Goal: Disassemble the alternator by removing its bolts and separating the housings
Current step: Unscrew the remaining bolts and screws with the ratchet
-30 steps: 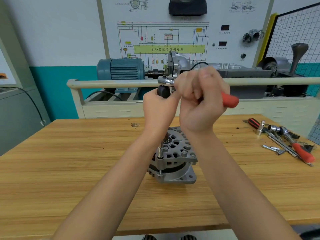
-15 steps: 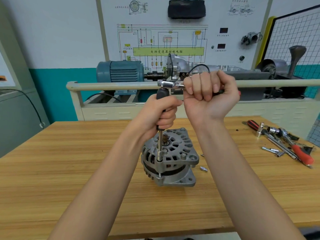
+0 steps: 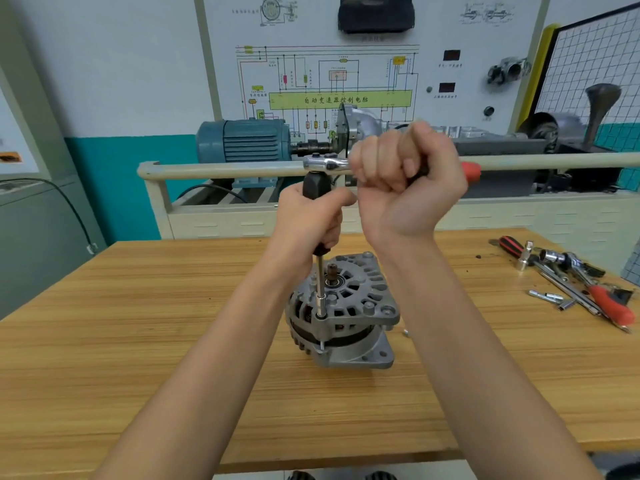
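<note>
Room: workshop with a wiring-diagram board point(image 3: 341, 74) on the back wall, a blue motor point(image 3: 244, 140) on the stand behind a pale rail point(image 3: 221, 169).
Surface: wooden table point(image 3: 138, 341), grain running left to right.
Alternator: grey alternator point(image 3: 341, 317) standing near the middle of the table, vented face up, its short shaft pointing upward.
Driver: black-handled driver point(image 3: 320, 271) held upright, its socket tip seated on a bolt at the alternator's near-left rim.
Left hand: left hand point(image 3: 306, 226) wrapped around the black handle, fingers curled tight on it.
Ratchet: chrome-headed ratchet point(image 3: 325, 163) sitting on top of the driver handle, lying level, its red grip end poking out to the right.
Right hand: right hand point(image 3: 407, 183) clenched around the ratchet's handle, knuckles toward the camera.
Loose bit: small metal piece point(image 3: 406, 332) on the table just right of the alternator; too small to tell what it is.
Spare tools: heap of tools point(image 3: 571, 278) well to the right, with sockets, bars and red-and-black handles.
</note>
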Action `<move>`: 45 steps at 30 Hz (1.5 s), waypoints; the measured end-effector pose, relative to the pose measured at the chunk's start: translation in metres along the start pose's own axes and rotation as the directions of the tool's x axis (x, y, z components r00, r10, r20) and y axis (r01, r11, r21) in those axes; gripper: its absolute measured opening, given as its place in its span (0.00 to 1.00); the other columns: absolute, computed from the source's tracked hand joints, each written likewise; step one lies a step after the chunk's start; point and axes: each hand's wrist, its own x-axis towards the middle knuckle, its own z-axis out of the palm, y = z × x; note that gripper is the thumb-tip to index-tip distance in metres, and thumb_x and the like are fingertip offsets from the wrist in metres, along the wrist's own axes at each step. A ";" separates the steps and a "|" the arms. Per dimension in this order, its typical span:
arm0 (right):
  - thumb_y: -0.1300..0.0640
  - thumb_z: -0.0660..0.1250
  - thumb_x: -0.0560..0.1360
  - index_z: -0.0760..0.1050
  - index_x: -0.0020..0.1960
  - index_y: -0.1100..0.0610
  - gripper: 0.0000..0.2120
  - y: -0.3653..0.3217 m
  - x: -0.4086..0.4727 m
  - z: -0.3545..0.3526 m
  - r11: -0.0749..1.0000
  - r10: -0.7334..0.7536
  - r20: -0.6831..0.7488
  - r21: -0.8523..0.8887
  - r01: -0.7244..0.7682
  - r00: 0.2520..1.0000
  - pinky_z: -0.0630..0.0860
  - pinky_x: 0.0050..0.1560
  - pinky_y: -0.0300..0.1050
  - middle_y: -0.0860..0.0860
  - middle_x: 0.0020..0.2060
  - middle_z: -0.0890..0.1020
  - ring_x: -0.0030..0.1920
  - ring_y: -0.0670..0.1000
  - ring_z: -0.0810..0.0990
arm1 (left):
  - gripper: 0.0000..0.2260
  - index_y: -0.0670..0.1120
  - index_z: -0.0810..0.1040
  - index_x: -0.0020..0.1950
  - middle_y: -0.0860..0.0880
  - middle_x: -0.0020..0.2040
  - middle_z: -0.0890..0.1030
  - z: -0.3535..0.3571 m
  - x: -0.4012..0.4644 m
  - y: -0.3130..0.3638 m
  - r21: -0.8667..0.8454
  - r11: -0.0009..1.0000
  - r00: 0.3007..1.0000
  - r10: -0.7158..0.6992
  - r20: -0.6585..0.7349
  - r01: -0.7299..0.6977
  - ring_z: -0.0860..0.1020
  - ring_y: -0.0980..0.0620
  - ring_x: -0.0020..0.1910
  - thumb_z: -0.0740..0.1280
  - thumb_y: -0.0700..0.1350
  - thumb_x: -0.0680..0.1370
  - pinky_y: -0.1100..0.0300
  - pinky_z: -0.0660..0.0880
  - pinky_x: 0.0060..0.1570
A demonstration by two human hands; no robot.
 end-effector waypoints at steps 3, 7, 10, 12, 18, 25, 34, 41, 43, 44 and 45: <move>0.60 0.54 0.70 0.60 0.21 0.54 0.19 0.000 0.014 -0.014 0.911 0.272 -0.130 0.355 -0.211 0.954 0.56 0.26 0.38 0.49 0.15 0.56 0.22 0.48 0.50 | 0.15 0.48 0.67 0.25 0.52 0.21 0.62 -0.015 0.004 0.006 -0.062 0.996 0.956 -0.051 0.288 0.071 0.59 0.55 0.18 0.66 0.39 0.71 0.66 0.60 0.22; 0.59 0.54 0.70 0.60 0.21 0.56 0.18 0.004 0.021 -0.023 0.814 0.371 -0.207 0.542 -0.210 0.905 0.55 0.24 0.38 0.49 0.14 0.58 0.23 0.47 0.48 | 0.15 0.48 0.66 0.24 0.53 0.19 0.62 -0.013 0.010 0.009 -0.117 0.980 0.896 -0.095 0.435 0.161 0.59 0.57 0.16 0.64 0.40 0.70 0.66 0.56 0.20; 0.60 0.54 0.71 0.61 0.21 0.55 0.19 0.001 0.013 -0.017 0.892 0.269 -0.222 0.424 -0.156 0.937 0.56 0.26 0.39 0.48 0.15 0.58 0.23 0.48 0.49 | 0.19 0.49 0.63 0.24 0.54 0.18 0.59 -0.010 0.012 0.009 -0.129 0.970 0.896 -0.133 0.423 0.204 0.55 0.59 0.15 0.61 0.38 0.73 0.67 0.51 0.18; 0.62 0.53 0.74 0.61 0.22 0.54 0.21 0.001 0.004 -0.010 0.963 0.130 -0.167 0.254 -0.085 0.977 0.58 0.27 0.41 0.48 0.17 0.58 0.22 0.48 0.52 | 0.22 0.50 0.61 0.24 0.54 0.19 0.58 -0.006 0.010 0.009 -0.096 0.984 0.948 -0.113 0.297 0.147 0.54 0.58 0.16 0.60 0.34 0.75 0.69 0.52 0.19; 0.61 0.58 0.72 0.65 0.34 0.49 0.10 0.019 -0.025 0.021 0.772 -0.374 0.205 -0.472 0.426 0.904 0.58 0.30 0.44 0.44 0.26 0.67 0.26 0.46 0.62 | 0.12 0.45 0.69 0.35 0.47 0.32 0.71 0.015 0.004 0.001 0.306 0.950 0.967 0.130 -0.220 -0.058 0.67 0.52 0.30 0.62 0.36 0.78 0.65 0.65 0.26; 0.62 0.55 0.72 0.64 0.22 0.53 0.20 0.004 -0.003 0.004 0.999 -0.034 -0.021 0.032 0.035 0.999 0.58 0.27 0.41 0.45 0.16 0.62 0.21 0.46 0.55 | 0.19 0.48 0.63 0.27 0.53 0.20 0.61 0.000 0.003 0.007 -0.038 0.999 0.999 -0.015 0.037 0.016 0.56 0.55 0.18 0.65 0.34 0.73 0.68 0.56 0.21; 0.60 0.54 0.71 0.62 0.21 0.55 0.19 -0.002 0.012 -0.013 0.878 0.298 -0.237 0.448 -0.168 0.925 0.57 0.25 0.38 0.48 0.15 0.59 0.23 0.48 0.49 | 0.20 0.49 0.62 0.22 0.54 0.17 0.58 -0.012 0.008 0.011 -0.061 0.978 0.886 -0.152 0.439 0.197 0.55 0.58 0.14 0.63 0.37 0.72 0.70 0.53 0.18; 0.63 0.57 0.72 0.64 0.31 0.50 0.14 0.013 -0.020 0.016 0.921 -0.277 0.059 -0.268 0.283 0.959 0.56 0.29 0.45 0.46 0.21 0.64 0.23 0.46 0.60 | 0.17 0.47 0.63 0.29 0.48 0.24 0.65 0.015 0.002 0.005 0.209 0.978 0.970 0.034 -0.240 0.018 0.61 0.55 0.21 0.63 0.36 0.75 0.66 0.60 0.21; 0.61 0.58 0.72 0.66 0.35 0.49 0.10 0.017 -0.025 0.020 0.815 -0.363 0.146 -0.429 0.389 0.920 0.57 0.29 0.45 0.45 0.26 0.67 0.25 0.46 0.62 | 0.11 0.44 0.69 0.34 0.40 0.32 0.74 0.019 0.002 0.002 0.343 0.939 0.942 0.147 -0.302 -0.037 0.70 0.53 0.30 0.62 0.39 0.77 0.61 0.72 0.32; 0.60 0.58 0.72 0.66 0.35 0.49 0.10 0.017 -0.026 0.020 0.798 -0.375 0.156 -0.448 0.404 0.914 0.57 0.30 0.44 0.45 0.26 0.67 0.26 0.46 0.62 | 0.10 0.44 0.69 0.35 0.40 0.33 0.74 0.020 0.001 0.001 0.345 0.937 0.942 0.164 -0.294 -0.056 0.70 0.50 0.32 0.63 0.41 0.76 0.58 0.72 0.33; 0.61 0.58 0.71 0.66 0.33 0.49 0.11 0.016 -0.025 0.018 0.809 -0.372 0.144 -0.433 0.397 0.917 0.57 0.30 0.44 0.45 0.25 0.66 0.25 0.46 0.62 | 0.10 0.45 0.68 0.34 0.43 0.30 0.71 0.019 0.000 0.002 0.321 0.944 0.947 0.163 -0.278 -0.068 0.66 0.50 0.31 0.63 0.41 0.75 0.58 0.67 0.30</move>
